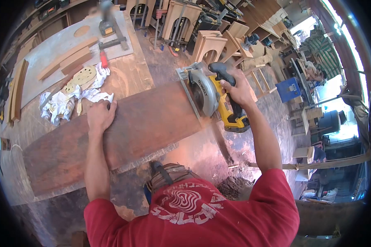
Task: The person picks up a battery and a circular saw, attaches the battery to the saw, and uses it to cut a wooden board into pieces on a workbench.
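A yellow and black cordless circular saw (222, 96) rests at the right end of a wide reddish-brown wooden board (148, 119). My right hand (240, 88) is wrapped around its rear handle. The saw's metal base plate lies along the board's end, and the grey blade guard faces left. My left hand (101, 115) presses on the board near its far edge, fingers curled over toward that edge and partly hidden. Just beyond it lie crumpled white rags (62, 105) and a pale sanding disc (84, 78) with holes.
Wood strips (72, 59) and a red-handled clamp (104, 59) lie on the workbench (132, 70). A small white bottle (3, 144) stands at far left. Arched wooden pieces (210, 45) stand on the floor beyond. A blue box (288, 89) is at right. Sawdust covers the floor.
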A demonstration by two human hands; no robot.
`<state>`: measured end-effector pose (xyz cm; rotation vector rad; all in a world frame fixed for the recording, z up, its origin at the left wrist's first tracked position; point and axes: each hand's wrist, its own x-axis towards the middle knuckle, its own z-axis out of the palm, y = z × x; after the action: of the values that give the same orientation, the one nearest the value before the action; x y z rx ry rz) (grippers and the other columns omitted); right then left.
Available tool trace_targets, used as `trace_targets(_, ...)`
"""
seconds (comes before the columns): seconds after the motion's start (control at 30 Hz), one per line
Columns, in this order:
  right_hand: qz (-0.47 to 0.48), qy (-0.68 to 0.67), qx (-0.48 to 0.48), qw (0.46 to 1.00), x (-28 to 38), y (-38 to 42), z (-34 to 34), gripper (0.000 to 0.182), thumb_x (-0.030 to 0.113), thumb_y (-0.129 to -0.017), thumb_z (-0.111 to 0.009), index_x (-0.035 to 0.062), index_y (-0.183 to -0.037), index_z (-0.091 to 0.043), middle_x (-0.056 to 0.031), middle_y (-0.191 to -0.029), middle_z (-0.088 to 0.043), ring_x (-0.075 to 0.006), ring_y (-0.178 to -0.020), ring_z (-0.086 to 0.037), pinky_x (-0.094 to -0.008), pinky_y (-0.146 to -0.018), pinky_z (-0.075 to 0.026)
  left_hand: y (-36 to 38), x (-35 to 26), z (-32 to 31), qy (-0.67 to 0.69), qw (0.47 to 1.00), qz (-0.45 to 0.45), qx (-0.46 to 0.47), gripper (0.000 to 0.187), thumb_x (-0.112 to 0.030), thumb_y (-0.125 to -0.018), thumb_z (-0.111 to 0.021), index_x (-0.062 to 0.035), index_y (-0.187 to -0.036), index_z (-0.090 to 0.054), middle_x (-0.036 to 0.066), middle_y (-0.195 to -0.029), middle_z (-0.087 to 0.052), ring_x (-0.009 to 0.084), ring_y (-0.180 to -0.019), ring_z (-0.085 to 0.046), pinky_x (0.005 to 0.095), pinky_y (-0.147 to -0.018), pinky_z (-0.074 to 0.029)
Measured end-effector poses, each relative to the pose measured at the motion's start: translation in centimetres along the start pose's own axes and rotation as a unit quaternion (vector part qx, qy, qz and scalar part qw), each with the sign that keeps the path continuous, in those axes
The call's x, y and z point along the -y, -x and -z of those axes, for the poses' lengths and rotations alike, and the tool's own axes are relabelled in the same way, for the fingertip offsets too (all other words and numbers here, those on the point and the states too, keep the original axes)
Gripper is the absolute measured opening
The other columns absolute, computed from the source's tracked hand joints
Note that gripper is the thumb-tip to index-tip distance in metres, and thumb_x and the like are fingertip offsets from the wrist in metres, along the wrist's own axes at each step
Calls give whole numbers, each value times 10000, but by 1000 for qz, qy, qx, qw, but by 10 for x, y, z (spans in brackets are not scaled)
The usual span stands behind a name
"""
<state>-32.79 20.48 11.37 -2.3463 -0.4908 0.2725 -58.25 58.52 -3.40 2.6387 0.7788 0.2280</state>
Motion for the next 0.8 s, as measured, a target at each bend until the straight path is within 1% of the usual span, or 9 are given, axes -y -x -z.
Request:
trace_targets(0.07,-40,-7,2,999,1,-2,-2,320,260,-956,-708,-3,-1131,-654,-60,-722,-649,-129,-497,-600,-308,-453,-527,1,1,-2,3,1000,-6,-5,510,-456,-975,-517,-10,-948,-762,185,-1020,-719,387,-966,-672,486,-910,-508)
trace_targets(0.17,-49,6,5,999,5,-10,-2,319,275,-946,-720,7,-1111,-664,-57,-728,-658,-133,-502,-609,-304,-476,-532,1,2,-3,0,1000,-12,-14,512,-458,-971,-520,-8,-934,-762,190,-1008,-719,390,-955,-673,502,-915,-499)
trace_targets(0.27,-32,59,10,998,7,-21,-1,339,308,-941,-724,7,-1086,-664,-51,-741,-673,-126,-517,-618,-314,-507,-533,-1,1,0,3,1000,-7,-6,513,-459,-968,-521,-8,-934,-763,191,-1005,-720,388,-957,-673,516,-934,-484)
trace_targets(0.37,-47,78,1,996,21,-22,-2,370,338,-940,-719,3,-1086,-662,-48,-737,-685,-115,-541,-630,-320,-533,-529,-2,3,-3,3,1000,-7,-6,512,-460,-967,-520,-10,-941,-764,188,-1009,-722,385,-963,-673,518,-951,-475)
trace_targets(0.47,-64,13,-4,998,28,-27,-7,374,335,-934,-723,2,-1092,-663,-50,-734,-691,-116,-573,-645,-320,-539,-526,-1,2,-1,8,1000,-3,-5,511,-460,-966,-520,-13,-948,-766,185,-1013,-723,380,-968,-673,515,-954,-474)
trace_targets(0.57,-45,25,-6,999,20,-54,-11,390,316,-926,-733,-17,-1113,-654,-55,-733,-687,-133,-593,-653,-321,-542,-521,1,2,-3,3,1000,-1,-4,509,-461,-963,-524,-13,-954,-766,185,-1015,-724,378,-973,-673,510,-947,-479)
trace_targets(0.67,-9,-20,-16,1000,14,-105,-27,409,318,-922,-737,-38,-1110,-664,-72,-738,-685,-148,-602,-654,-330,-552,-523,-3,2,0,-2,1000,0,-2,511,-465,-956,-530,-12,-948,-767,185,-1015,-725,381,-976,-673,497,-941,-488)
trace_targets(0.77,16,-12,-10,1000,18,-142,-35,445,339,-903,-753,-53,-1100,-680,-94,-742,-692,-162,-587,-656,-332,-562,-531,-2,1,1,-3,1000,13,7,518,-471,-950,-537,-8,-928,-767,187,-1009,-725,386,-975,-672,485,-932,-497)
trace_targets(0.8,33,-1,-23,999,21,-150,-36,454,346,-895,-761,-56,-1092,-685,-103,-747,-695,-168,-582,-659,-332,-564,-535,-3,0,1,-4,1000,16,9,521,-474,-948,-539,-6,-919,-767,188,-1007,-725,387,-974,-672,481,-928,-500)
